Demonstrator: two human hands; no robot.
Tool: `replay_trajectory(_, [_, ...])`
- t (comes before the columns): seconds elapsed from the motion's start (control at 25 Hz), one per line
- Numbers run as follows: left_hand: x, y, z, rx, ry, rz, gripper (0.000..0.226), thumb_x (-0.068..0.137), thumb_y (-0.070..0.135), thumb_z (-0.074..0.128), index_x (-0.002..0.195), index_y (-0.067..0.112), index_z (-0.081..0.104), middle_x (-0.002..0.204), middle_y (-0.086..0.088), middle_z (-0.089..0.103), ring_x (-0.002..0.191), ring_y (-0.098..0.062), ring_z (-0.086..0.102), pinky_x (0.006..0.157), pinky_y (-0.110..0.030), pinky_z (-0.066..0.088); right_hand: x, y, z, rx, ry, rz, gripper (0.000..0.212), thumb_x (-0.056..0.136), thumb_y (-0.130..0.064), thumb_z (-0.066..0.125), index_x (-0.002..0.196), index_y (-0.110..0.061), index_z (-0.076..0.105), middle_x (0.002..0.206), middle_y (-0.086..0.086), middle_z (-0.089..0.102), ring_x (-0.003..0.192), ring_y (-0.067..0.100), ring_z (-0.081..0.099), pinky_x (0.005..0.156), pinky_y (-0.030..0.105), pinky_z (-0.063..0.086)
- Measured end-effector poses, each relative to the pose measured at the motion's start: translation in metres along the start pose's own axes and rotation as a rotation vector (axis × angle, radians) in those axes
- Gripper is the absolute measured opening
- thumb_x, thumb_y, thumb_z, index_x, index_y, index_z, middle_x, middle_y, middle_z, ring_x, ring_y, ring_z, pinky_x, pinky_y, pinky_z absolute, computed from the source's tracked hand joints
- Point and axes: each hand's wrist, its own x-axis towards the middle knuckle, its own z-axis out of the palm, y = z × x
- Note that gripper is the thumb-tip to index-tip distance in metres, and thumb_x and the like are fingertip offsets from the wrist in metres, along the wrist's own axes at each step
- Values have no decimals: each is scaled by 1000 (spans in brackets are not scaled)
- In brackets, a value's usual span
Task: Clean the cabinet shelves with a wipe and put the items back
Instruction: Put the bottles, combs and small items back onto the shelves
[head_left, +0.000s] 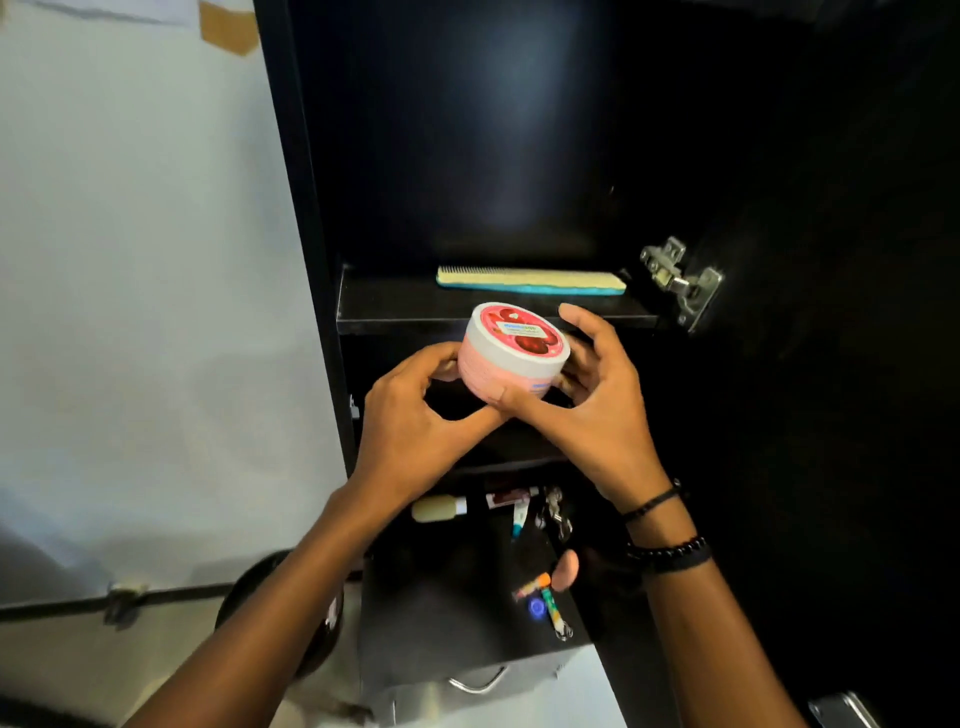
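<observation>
The jar (511, 353), pink with a white-rimmed lid, is held tilted in the air just in front of the near edge of the shelf (395, 306), not resting on it. The left hand (415, 421) grips its left side with curled fingers. The right hand (597, 410) grips its right side, thumb lying across the near wall and index finger raised beside the lid. Farther back on the same shelf a comb (530, 280) lies flat, left to right. The shelf sits in a black cabinet (467, 130), with a metal hinge (680, 283) at its right. Below the hands, on a lower level, lie a pale bottle (441, 508) and a tube (519, 514). Dark bracelets (670, 553) circle the right wrist. A pale wall (130, 260) stands to the left.
</observation>
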Motion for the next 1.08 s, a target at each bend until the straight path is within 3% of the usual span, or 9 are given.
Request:
replay_trajectory(0.08, [14,24,-7,-40,32,20,61,63,63,71,117,40,55,101,30,59,99,10,58,81,-3,44,12,-21,-2,58,28,-45,80,62,-6,86,129,-19,45,121,-3,63,111,7,61,86,26,54])
replay_trajectory(0.2, [37,55,-18,-102,29,83,58,63,66,65,116,50,49,105,34,58,104,15,54,83,-8,44,33,-54,-9,83,96,-161,73,63,-6,86,125,-15,48,117,4,64,106,13,65,79,24,55])
replay_trajectory(0.36, [76,93,-37,-70,62,249,78,70,60,71,137,26,47,128,16,55,120,4,49,100,-23,44,68,-104,-21,134,239,-303,66,65,-4,85,119,-10,49,111,8,66,98,12,68,75,19,52])
replay_trajectory(0.44, [96,109,-44,-10,145,358,72,78,49,68,139,18,45,135,7,50,126,-3,45,106,-30,41,86,-129,-25,149,299,-377,63,64,-5,85,116,-8,49,108,10,67,94,12,68,73,19,52])
replay_trajectory(0.56, [126,123,-55,142,273,482,61,88,25,62,142,7,40,146,-7,42,139,-19,34,116,-35,27,113,-161,-29,94,410,-481,64,60,-17,88,112,-8,50,102,10,68,87,13,69,72,23,55])
replay_trajectory(0.64, [143,126,-60,297,271,490,63,91,23,58,146,7,32,153,-7,32,145,-20,19,120,-34,14,129,-174,-29,30,464,-524,68,57,-30,89,109,-11,51,100,10,68,86,15,70,73,31,59])
replay_trajectory(0.76, [158,123,-62,565,269,469,67,92,28,55,149,8,25,156,-8,25,147,-23,12,120,-42,3,156,-183,-26,-103,509,-525,72,51,-50,85,105,-20,48,93,3,69,83,15,69,76,40,57])
replay_trajectory(0.88, [160,119,-61,716,287,489,68,90,27,58,148,7,27,154,-10,29,146,-26,17,119,-45,4,179,-189,-18,-278,526,-491,77,48,-62,78,104,-23,43,90,-3,68,83,15,67,77,41,54])
replay_trajectory(1.08, [160,116,-63,782,281,499,71,90,28,58,149,9,25,154,-9,28,146,-25,16,120,-44,5,200,-191,-8,-458,540,-443,80,53,-63,79,106,-15,42,99,-3,63,90,20,63,70,27,42])
